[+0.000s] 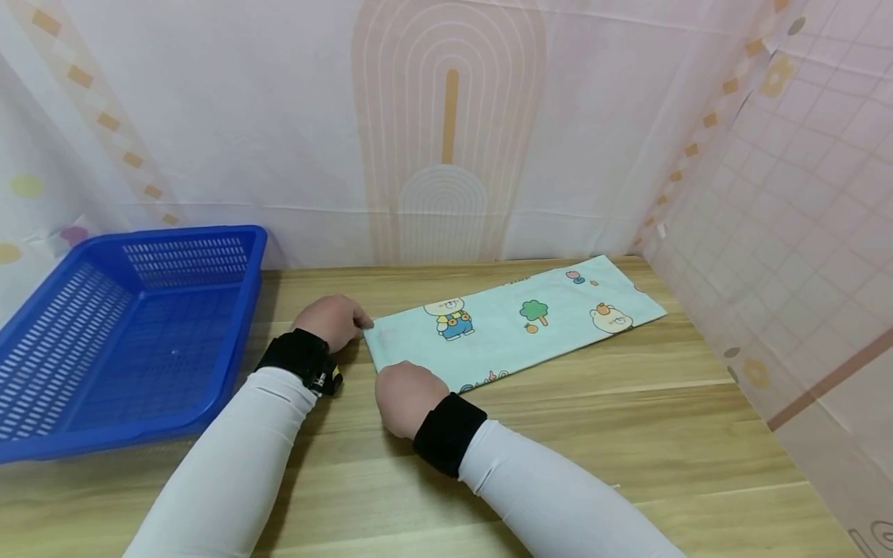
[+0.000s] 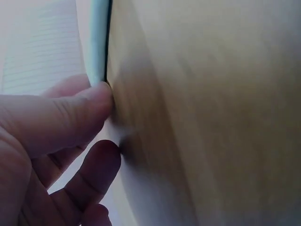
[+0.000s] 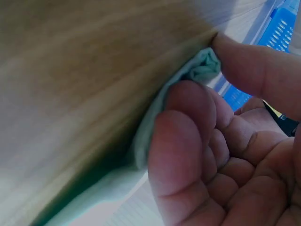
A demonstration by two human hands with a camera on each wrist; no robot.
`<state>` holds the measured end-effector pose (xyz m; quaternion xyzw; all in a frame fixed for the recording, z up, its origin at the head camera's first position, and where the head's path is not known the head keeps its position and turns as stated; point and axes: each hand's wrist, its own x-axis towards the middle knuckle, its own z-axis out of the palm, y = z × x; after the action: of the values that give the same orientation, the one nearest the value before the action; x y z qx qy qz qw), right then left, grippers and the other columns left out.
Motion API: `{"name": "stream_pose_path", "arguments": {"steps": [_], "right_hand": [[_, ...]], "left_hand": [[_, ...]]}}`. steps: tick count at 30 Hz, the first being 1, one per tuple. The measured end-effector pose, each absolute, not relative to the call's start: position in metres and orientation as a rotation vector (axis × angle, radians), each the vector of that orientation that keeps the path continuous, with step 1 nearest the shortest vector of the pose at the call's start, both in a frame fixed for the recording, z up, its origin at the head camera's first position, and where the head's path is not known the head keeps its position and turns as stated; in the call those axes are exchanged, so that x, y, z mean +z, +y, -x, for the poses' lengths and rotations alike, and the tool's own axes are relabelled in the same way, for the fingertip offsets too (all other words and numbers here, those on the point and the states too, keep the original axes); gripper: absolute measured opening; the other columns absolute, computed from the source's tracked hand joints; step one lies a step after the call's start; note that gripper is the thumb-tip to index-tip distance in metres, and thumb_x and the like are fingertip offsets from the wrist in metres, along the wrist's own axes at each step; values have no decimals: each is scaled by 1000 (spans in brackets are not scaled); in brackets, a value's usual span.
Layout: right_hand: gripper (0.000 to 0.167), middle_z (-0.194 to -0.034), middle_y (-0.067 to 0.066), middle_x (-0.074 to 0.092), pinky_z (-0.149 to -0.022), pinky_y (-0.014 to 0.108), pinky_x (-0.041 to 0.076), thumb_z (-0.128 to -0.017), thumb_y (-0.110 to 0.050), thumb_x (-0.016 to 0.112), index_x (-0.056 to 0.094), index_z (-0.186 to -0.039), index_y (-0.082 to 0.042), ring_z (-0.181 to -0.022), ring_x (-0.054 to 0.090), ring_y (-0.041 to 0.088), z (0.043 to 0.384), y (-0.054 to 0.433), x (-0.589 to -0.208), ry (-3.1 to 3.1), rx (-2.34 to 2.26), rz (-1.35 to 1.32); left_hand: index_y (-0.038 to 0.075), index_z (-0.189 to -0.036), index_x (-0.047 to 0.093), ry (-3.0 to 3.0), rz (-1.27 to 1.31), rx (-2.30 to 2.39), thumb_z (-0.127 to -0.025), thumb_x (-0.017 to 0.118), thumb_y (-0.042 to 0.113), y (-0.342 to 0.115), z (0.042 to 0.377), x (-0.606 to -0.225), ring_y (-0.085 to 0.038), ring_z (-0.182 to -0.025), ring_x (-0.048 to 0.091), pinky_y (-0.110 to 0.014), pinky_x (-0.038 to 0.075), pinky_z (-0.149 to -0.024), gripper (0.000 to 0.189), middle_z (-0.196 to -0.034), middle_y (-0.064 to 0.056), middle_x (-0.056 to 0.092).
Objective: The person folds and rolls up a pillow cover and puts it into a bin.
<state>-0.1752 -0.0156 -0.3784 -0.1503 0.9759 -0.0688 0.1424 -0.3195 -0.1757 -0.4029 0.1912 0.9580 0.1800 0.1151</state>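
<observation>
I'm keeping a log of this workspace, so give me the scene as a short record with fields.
Cloth: pale blue-green, printed with bears and a tree, folded into a long strip, lying at a slant on the table
Left hand: pinches the cloth's far left corner
Right hand: holds the cloth's near left corner
Basket: blue, slotted sides, left of both hands
Table: wood-grain top
Wrists: black bands by white sleeves
Backdrop: pale, patterned

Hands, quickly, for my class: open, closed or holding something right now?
Left hand: closed, pinching the far-left corner of the folded bear-print cloth.
Right hand: closed, holding the cloth's near-left corner.
</observation>
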Motion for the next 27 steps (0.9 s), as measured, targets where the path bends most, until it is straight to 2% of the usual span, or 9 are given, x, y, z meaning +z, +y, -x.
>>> {"name": "stream_pose_path", "arguments": {"steps": [5,11,17,23,27], "right_hand": [[28,-67,-1,58,-47,27,46,-101,-12,66,62,-73,-12,-56,49,12,176,-15,-379,2802,-228,387],[20,-71,-1,57,-52,27,45,-100,-10,65,63,-80,-11,-60,49,14,179,-11,-380,2778,-265,375],[18,-71,0,50,-51,26,40,-101,-8,64,61,-82,-9,-59,48,15,184,-4,-379,2689,-406,337],[13,-73,1,50,-53,26,41,-100,-8,64,60,-88,-8,-61,50,16,188,3,-381,2638,-504,270],[16,-70,1,49,-52,26,39,-98,-7,65,59,-84,-7,-59,48,16,191,7,-383,2631,-543,252]], "left_hand": [[11,-120,80,2790,-562,566,-97,72,10,-178,322,-404,-40,-127,65,-56,49,-109,25,-127,-14,75],[12,-121,80,2769,-566,576,-98,71,9,-179,326,-404,-39,-127,65,-55,50,-108,24,-128,-14,75],[13,-115,82,2763,-556,596,-100,69,9,-181,334,-409,-37,-123,66,-55,51,-106,20,-125,-14,76],[14,-112,83,2772,-582,599,-102,67,10,-182,336,-410,-36,-122,67,-55,50,-107,19,-123,-13,77],[14,-111,83,2762,-588,590,-101,69,10,-182,336,-409,-33,-116,68,-53,52,-104,18,-119,-11,78]]}}
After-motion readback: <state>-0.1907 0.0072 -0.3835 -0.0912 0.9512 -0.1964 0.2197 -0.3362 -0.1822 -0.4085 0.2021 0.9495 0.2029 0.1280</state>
